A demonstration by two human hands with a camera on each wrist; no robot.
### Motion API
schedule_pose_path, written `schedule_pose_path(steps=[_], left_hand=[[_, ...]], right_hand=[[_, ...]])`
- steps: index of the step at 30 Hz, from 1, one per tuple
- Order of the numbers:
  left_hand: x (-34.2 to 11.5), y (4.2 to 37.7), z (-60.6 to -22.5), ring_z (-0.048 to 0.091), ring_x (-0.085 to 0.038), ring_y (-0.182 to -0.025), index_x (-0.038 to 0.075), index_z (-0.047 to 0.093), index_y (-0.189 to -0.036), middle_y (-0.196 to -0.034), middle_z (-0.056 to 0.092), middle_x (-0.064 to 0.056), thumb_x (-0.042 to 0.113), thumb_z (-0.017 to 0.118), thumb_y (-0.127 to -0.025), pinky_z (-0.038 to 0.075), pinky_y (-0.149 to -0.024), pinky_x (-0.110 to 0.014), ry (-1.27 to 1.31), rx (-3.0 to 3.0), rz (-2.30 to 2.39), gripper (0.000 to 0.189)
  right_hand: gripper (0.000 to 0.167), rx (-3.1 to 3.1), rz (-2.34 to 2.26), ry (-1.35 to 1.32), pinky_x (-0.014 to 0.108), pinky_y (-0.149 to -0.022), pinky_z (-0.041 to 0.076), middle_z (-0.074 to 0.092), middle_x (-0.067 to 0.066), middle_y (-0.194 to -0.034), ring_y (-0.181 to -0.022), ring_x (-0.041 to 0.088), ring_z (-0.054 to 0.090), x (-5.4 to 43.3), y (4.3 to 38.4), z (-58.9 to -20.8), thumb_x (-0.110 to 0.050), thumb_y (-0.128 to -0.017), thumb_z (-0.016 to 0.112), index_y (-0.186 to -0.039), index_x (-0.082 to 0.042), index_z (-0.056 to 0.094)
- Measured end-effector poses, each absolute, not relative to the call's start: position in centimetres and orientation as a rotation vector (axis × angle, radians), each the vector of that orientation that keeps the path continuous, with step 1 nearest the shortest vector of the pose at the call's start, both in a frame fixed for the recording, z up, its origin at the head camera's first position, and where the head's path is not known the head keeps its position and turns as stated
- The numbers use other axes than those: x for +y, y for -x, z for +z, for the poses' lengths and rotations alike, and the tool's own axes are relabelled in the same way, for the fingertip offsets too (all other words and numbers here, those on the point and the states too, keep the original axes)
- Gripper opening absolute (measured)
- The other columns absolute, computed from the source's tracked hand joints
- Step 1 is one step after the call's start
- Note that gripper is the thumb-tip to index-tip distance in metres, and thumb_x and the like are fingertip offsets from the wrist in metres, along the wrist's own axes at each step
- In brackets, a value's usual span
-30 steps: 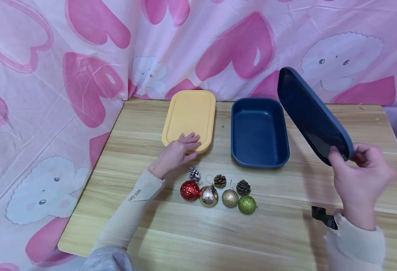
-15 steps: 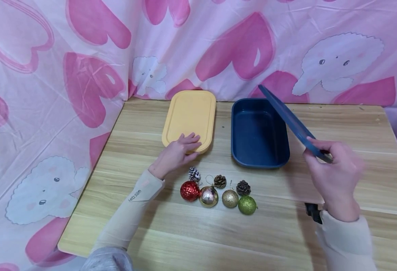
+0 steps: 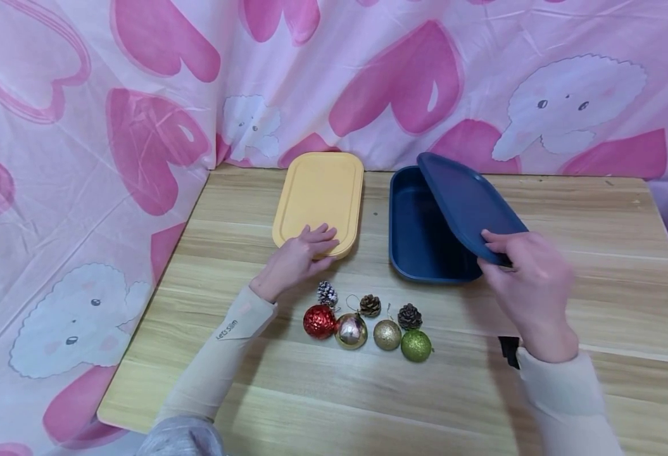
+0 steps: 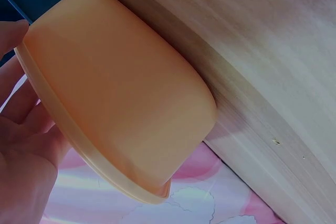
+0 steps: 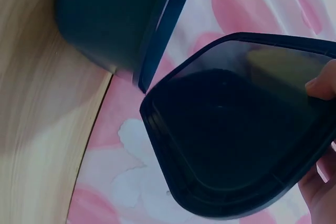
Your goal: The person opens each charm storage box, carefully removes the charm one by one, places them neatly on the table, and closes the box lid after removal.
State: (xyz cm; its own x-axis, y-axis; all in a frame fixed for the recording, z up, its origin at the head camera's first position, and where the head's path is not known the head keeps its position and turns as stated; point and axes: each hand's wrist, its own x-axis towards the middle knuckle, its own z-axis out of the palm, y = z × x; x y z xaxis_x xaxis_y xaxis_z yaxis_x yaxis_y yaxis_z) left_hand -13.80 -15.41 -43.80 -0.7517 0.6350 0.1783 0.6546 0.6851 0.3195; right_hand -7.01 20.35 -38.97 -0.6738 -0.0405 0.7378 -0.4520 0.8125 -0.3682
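Note:
My right hand (image 3: pixel 530 288) pinches the near end of a dark blue lid (image 3: pixel 476 199), thumb beneath and fingers on top. The lid is tilted and overlaps the right side of the open blue container (image 3: pixel 413 275) in the head view. In the right wrist view the lid's underside (image 5: pixel 226 129) faces the camera, beside the container's wall (image 5: pixel 105 19). On the near edge of the yellow lid (image 3: pixel 322 190) my left hand (image 3: pixel 299 256) rests with spread fingers, its thumb at the rim. That lid covers a yellow container (image 4: pixel 126 87).
In front of the containers lie a red ball ornament (image 3: pixel 319 321), a shiny gold one (image 3: pixel 351 330), a glittery gold one (image 3: pixel 387 334) and a green one (image 3: pixel 416 345). Several pine cones (image 3: pixel 370 305) lie just behind them. A pink curtain (image 3: pixel 311 82) hangs along the table's back edge.
My right hand has brought the blue lid leftward from beside the container to over its right side, turning its top upward. The left hand has stayed on the yellow lid.

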Motion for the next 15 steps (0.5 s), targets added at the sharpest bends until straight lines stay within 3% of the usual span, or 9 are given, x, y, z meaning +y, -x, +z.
schedule_pose_path(steps=[4, 15], left_hand=[[-15.4, 13.8, -43.9, 0.049, -0.032, -0.132, 0.004, 0.065, -0.122, -0.137, 0.055, -0.015, 0.021, 0.068, -0.09, 0.033, -0.111, -0.054, 1.09, -2.824, -0.578, 0.036], [-15.4, 13.8, -44.1, 0.049, -0.032, -0.132, 0.004, 0.065, -0.122, -0.137, 0.055, -0.014, 0.021, 0.067, -0.091, 0.033, -0.112, -0.054, 1.085, -2.812, -0.598, 0.036]], right_hand=[[0.01, -2.272, 0.632, -0.43, 0.039, -0.063, 0.048, 0.075, 0.015, -0.094, -0.082, 0.032, 0.067, 19.6, 7.3, -39.0, 0.001, -0.075, 0.076, -0.08, 0.006, 0.068], [0.01, -2.318, 0.586, -0.501, 0.043, -0.065, 0.051, 0.075, 0.015, -0.092, -0.08, 0.031, 0.065, 18.2, 7.9, -39.5, 0.003, -0.074, 0.075, -0.08, 0.003, 0.068]])
